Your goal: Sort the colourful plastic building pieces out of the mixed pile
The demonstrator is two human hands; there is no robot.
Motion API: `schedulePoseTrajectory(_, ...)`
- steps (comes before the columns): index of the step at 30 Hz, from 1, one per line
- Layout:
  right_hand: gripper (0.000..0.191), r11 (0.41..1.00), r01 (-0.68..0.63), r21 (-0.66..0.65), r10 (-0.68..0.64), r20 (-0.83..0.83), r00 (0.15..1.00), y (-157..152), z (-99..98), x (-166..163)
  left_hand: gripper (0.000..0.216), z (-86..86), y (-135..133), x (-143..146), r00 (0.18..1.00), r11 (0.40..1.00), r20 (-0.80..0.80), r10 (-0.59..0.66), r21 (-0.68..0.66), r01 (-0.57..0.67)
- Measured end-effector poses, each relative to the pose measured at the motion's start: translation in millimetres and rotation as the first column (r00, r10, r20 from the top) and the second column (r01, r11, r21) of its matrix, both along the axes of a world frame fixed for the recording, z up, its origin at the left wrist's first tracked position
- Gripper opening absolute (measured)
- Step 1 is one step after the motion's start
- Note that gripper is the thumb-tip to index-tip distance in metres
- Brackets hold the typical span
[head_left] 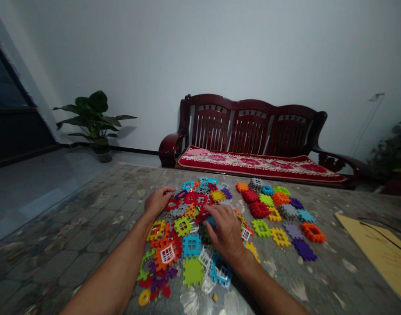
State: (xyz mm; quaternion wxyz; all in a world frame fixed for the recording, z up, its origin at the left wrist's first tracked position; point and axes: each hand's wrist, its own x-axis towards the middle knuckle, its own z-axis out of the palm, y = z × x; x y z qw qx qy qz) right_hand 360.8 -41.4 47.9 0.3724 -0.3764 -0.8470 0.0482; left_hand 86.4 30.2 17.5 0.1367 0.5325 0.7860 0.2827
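Note:
Plastic interlocking building tiles lie in a loose pile (191,225) on the table, in red, orange, green, blue, grey and purple, some with window cut-outs. My right hand (225,229) is over the middle of the pile, thumb and fingers bent around a blue building tile (211,222), which is partly hidden. Just beyond those fingertips sits a red tile (203,214). My left hand (158,201) rests at the pile's left edge beside another red tile (172,204). Its fingers stretch forward, and I see nothing held in them.
Right of the pile are stacked and single tiles, among them a red stack (259,210) and a purple tile (304,249). Yellow paper (378,249) with dark cords lies at the right. Beyond the patterned table (98,210) stand a wooden bench (249,118) and a potted plant (95,113).

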Motion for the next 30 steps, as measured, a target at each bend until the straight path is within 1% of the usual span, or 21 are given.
schedulePoseTrajectory(2,0.018,0.994,-0.104,-0.039,0.106,0.055,0.993,-4.3,-0.1,-1.6,0.028,-0.5,0.1,-0.3,1.0,1.0,0.001,-0.004,0.003,0.004)
schedulePoseTrajectory(4,0.011,0.978,-0.184,-0.096,0.195,0.127,0.972,-9.6,-1.9,-4.6,0.028,-0.5,-0.1,-0.2,1.0,1.0,-0.002,-0.005,0.001,0.005)
schedulePoseTrajectory(5,0.015,0.971,-0.203,-0.123,0.222,0.163,0.961,-12.0,-2.8,-6.2,0.028,-0.3,-0.4,0.0,1.0,1.0,-0.004,-0.006,0.001,0.006)
schedulePoseTrajectory(6,0.024,0.967,-0.21,-0.147,0.237,0.197,0.951,-14.0,-3.5,-7.6,0.028,0.0,-0.8,0.3,1.0,1.0,-0.006,-0.007,0.002,0.007)
schedulePoseTrajectory(8,0.04,0.961,-0.209,-0.182,0.251,0.252,0.935,-16.6,-3.6,-9.6,0.027,0.9,-1.5,0.9,1.0,1.0,-0.008,-0.009,0.003,0.009)
schedulePoseTrajectory(10,0.047,0.957,-0.208,-0.2,0.261,0.289,0.921,-17.8,-2.1,-10.7,0.027,1.4,-1.8,1.2,1.0,1.0,-0.006,-0.007,0.004,0.007)
schedulePoseTrajectory(18,0.046,0.959,-0.202,-0.198,0.265,0.377,0.887,-20.6,7.3,-12.8,0.028,1.9,-0.5,1.5,1.0,1.0,-0.003,0.008,-0.008,-0.008)
schedulePoseTrajectory(26,0.044,0.954,-0.217,-0.204,0.282,0.383,0.88,-19.5,5.5,-13.1,0.03,2.4,-0.7,0.6,1.0,1.0,0.0,-0.002,-0.022,0.002)
schedulePoseTrajectory(30,0.038,0.958,-0.216,-0.187,0.275,0.396,0.876,-20.0,5.2,-14.0,0.031,-0.5,0.7,-1.4,1.0,1.0,-0.006,-0.008,-0.026,0.008)
